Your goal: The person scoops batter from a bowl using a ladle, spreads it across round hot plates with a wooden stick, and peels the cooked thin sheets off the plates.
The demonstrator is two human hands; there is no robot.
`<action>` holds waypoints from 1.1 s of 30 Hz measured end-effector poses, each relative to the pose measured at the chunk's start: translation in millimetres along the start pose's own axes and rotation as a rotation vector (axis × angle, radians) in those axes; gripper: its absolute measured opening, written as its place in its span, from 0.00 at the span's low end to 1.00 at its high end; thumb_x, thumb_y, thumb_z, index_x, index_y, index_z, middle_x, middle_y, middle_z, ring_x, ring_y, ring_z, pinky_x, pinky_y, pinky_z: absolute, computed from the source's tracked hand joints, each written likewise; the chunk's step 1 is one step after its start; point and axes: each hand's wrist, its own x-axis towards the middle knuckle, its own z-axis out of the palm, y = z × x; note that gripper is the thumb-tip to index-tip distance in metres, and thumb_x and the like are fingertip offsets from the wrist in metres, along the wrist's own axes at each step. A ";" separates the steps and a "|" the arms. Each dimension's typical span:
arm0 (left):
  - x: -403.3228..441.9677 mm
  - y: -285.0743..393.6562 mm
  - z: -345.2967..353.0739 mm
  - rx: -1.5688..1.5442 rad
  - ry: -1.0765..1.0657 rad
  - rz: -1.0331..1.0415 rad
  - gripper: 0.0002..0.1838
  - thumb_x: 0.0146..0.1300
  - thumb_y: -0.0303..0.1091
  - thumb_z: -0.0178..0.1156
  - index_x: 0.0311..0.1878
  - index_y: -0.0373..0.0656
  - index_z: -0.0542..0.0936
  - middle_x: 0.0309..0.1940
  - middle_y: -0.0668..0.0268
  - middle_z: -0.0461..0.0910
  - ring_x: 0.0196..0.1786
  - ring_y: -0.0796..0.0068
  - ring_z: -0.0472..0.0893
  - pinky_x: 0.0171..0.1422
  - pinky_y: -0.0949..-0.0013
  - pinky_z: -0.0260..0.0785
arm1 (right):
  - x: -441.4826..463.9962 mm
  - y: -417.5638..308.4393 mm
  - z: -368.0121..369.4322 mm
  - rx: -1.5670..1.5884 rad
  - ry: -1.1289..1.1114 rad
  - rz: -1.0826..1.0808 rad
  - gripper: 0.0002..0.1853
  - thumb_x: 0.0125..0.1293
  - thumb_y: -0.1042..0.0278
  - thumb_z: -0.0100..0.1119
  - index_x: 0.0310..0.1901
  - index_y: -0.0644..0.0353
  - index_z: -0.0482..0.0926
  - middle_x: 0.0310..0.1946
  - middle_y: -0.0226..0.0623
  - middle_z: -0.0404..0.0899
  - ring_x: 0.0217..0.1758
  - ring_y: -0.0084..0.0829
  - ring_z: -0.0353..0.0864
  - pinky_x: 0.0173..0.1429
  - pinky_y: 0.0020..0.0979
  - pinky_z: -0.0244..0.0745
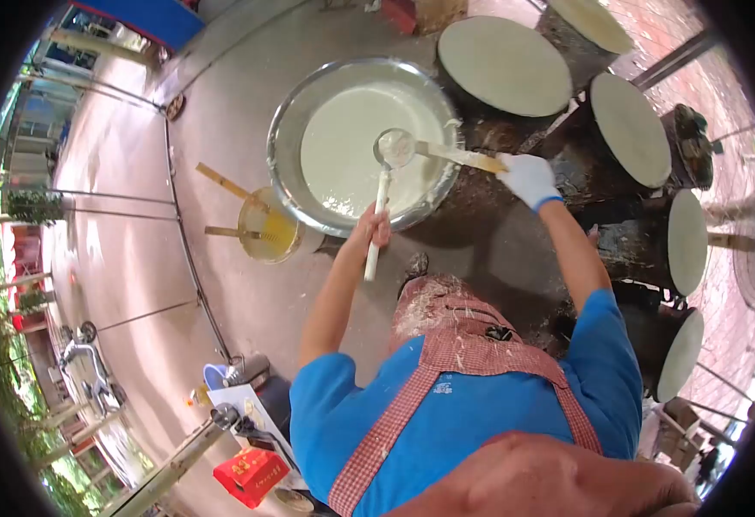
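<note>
My left hand (372, 227), bare, is closed around the pale handle of a ladle (383, 191). The ladle's round bowl, coated with pale batter, is over a wide metal basin (281, 177). In the basin lies thick, creamy white batter (343, 146). My right hand (530, 179), in a white glove, grips a batter-smeared scraper (459, 156) with a wooden handle. The scraper's far end meets the ladle bowl at its right side; whether it touches the inside or only the rim, I cannot tell.
Several dark drum-shaped stoves with round pale tops (505, 65) curve around the right side. Left of the basin stands a bucket (267, 246) of yellow liquid with two wooden-handled tools. A red box (251, 476) is at lower left. A cable (189, 250) runs along the floor.
</note>
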 end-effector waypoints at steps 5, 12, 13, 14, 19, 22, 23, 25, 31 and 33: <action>88.0 -11.3 -120.3 0.258 0.466 -0.216 0.08 0.59 0.29 0.52 0.39 0.42 0.64 0.11 0.68 0.58 0.09 0.78 0.59 0.12 0.72 0.55 | 23.5 -71.0 -14.9 0.040 -0.098 -0.115 0.14 0.52 0.54 0.54 0.33 0.56 0.78 0.28 0.43 0.79 0.34 0.42 0.79 0.39 0.40 0.72; 53.2 24.7 -38.0 -0.381 0.319 -0.469 0.15 0.60 0.33 0.49 0.19 0.45 0.61 0.07 0.70 0.57 0.07 0.77 0.58 0.10 0.71 0.53 | -45.4 -62.3 61.8 0.238 -0.178 0.192 0.21 0.54 0.46 0.55 0.38 0.55 0.78 0.30 0.46 0.79 0.35 0.45 0.78 0.40 0.42 0.71; 30.3 51.7 -8.2 -0.610 0.222 -0.516 0.17 0.60 0.34 0.49 0.17 0.47 0.59 0.07 0.70 0.57 0.07 0.79 0.56 0.09 0.73 0.51 | -56.1 -64.1 50.7 0.262 -0.140 0.210 0.20 0.54 0.46 0.55 0.39 0.55 0.78 0.30 0.45 0.79 0.35 0.44 0.79 0.40 0.42 0.71; 6.4 76.6 26.5 -0.839 0.111 -0.553 0.19 0.60 0.35 0.50 0.15 0.49 0.57 0.07 0.71 0.57 0.06 0.80 0.55 0.07 0.75 0.49 | -63.5 -66.3 43.5 0.266 -0.122 0.198 0.20 0.54 0.46 0.55 0.39 0.55 0.78 0.30 0.45 0.79 0.35 0.44 0.79 0.40 0.42 0.71; -100.8 167.0 141.6 -0.432 -0.091 -0.099 0.10 0.62 0.31 0.52 0.28 0.42 0.62 0.13 0.74 0.56 0.10 0.89 0.55 0.05 0.85 0.49 | -80.7 -77.2 -18.1 0.454 0.559 -0.007 0.17 0.56 0.54 0.57 0.41 0.57 0.77 0.29 0.45 0.79 0.30 0.44 0.79 0.33 0.39 0.73; -147.9 212.6 183.3 -0.276 -0.239 -0.037 0.07 0.63 0.34 0.51 0.32 0.44 0.66 0.14 0.75 0.54 0.11 0.89 0.53 0.06 0.85 0.47 | -53.8 -62.7 -50.2 0.377 0.946 -0.175 0.17 0.56 0.56 0.59 0.42 0.57 0.77 0.29 0.45 0.79 0.29 0.44 0.79 0.31 0.39 0.73; -159.0 224.4 191.4 -0.231 -0.307 -0.029 0.06 0.63 0.35 0.51 0.32 0.48 0.67 0.14 0.76 0.53 0.11 0.89 0.52 0.06 0.85 0.45 | -50.1 -59.0 -72.9 0.311 1.002 -0.165 0.17 0.55 0.56 0.60 0.42 0.58 0.77 0.29 0.46 0.79 0.29 0.45 0.78 0.32 0.39 0.73; -186.0 253.8 214.4 0.007 -0.327 0.139 0.07 0.63 0.37 0.51 0.44 0.57 0.66 0.14 0.77 0.53 0.11 0.89 0.52 0.06 0.84 0.45 | -45.7 -55.5 -118.6 0.364 1.061 -0.135 0.18 0.55 0.56 0.61 0.42 0.60 0.77 0.29 0.46 0.79 0.30 0.45 0.78 0.33 0.38 0.72; -138.0 277.0 198.0 0.551 -0.160 0.628 0.09 0.64 0.39 0.49 0.45 0.55 0.64 0.12 0.77 0.56 0.09 0.86 0.56 0.08 0.82 0.44 | -34.5 -61.9 -92.3 1.215 0.836 -0.024 0.14 0.56 0.61 0.60 0.41 0.62 0.78 0.19 0.34 0.75 0.16 0.23 0.71 0.19 0.26 0.65; -113.5 234.3 171.8 0.554 -0.092 0.234 0.08 0.65 0.39 0.49 0.43 0.53 0.64 0.12 0.76 0.57 0.08 0.86 0.57 0.07 0.82 0.45 | -47.6 -72.5 -23.2 1.484 0.526 0.072 0.15 0.54 0.59 0.61 0.39 0.61 0.79 0.16 0.28 0.71 0.13 0.18 0.65 0.14 0.22 0.59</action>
